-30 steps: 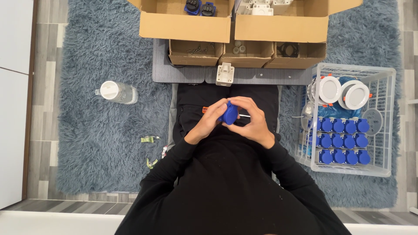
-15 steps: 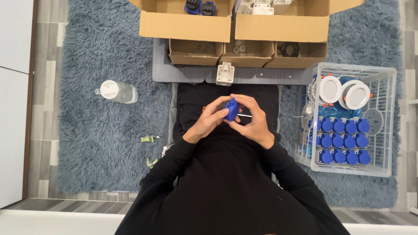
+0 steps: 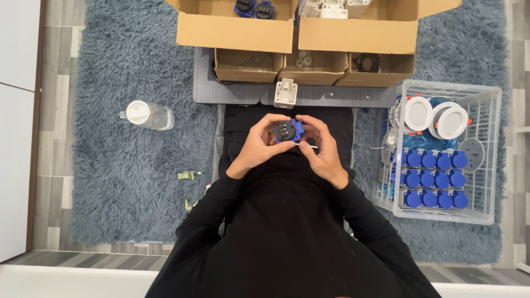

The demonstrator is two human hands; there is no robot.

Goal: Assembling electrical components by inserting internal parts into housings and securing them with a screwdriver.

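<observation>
Both hands meet just above the centre of the head view, over the person's dark lap. The left hand (image 3: 258,144) curls around a small blue socket part (image 3: 288,131), its fingers wrapped over the top and left side, thumb underneath. The right hand (image 3: 322,148) closes on the same part from its 3 o'clock side, fingertips touching the blue body; a thin light-coloured pin or tool (image 3: 307,145) pokes out between its fingers, though what exactly it is cannot be told. The part's dark face with small holes is turned up toward the camera.

At 12 o'clock from the hands a small grey pale housing (image 3: 285,92) lies on a grey mat (image 3: 232,92). Beyond it stand three low open cardboard trays (image 3: 312,68) holding screws, small rings and dark loops, and behind these two larger cardboard boxes (image 3: 298,34) side by side, with blue pieces in the left one and pale pieces in the right.

At 3 o'clock sits a white wire basket (image 3: 486,149) holding rows of blue socket parts (image 3: 429,179) near its front and two round white lamp fittings (image 3: 436,116) toward its back. At 9 o'clock, well apart from the hands, a clear plastic bottle (image 3: 147,116) with a white cap lies on its side on the shaggy blue-grey rug (image 3: 121,182). Small scraps (image 3: 186,175) lie on the rug near the left elbow.
</observation>
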